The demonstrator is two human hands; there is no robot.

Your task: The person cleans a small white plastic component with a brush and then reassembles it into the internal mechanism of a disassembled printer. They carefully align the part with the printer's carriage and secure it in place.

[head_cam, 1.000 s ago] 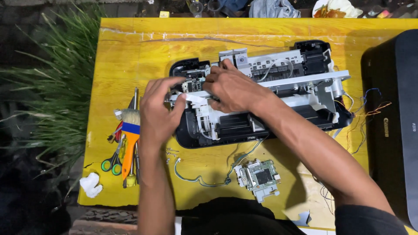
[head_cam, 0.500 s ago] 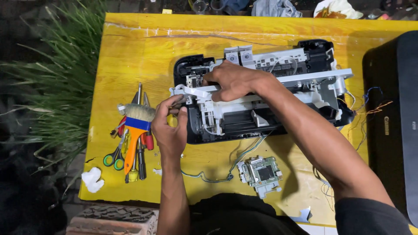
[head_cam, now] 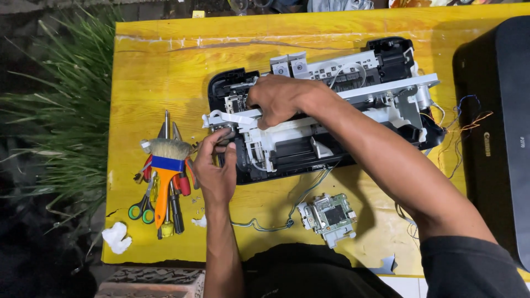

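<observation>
Both hands grip the opened printer (head_cam: 331, 118): right hand (head_cam: 276, 99) clamped over its white frame, left hand (head_cam: 216, 165) pinching a small part at its left end

Under the hands lies the yellow table (head_cam: 165, 66); a black box (head_cam: 497, 132) sits far right, a tool pile with brush (head_cam: 165, 160) just left of the left hand, a circuit board (head_cam: 328, 215) nearer the body

Bare yellow table (head_cam: 165, 72) lies left of and behind the opened printer (head_cam: 331, 116). A tool pile (head_cam: 163, 176) blocks the left-front area. The circuit board (head_cam: 328, 215) and its wires obstruct the front edge; a black casing (head_cam: 497, 127) closes the right side.
</observation>
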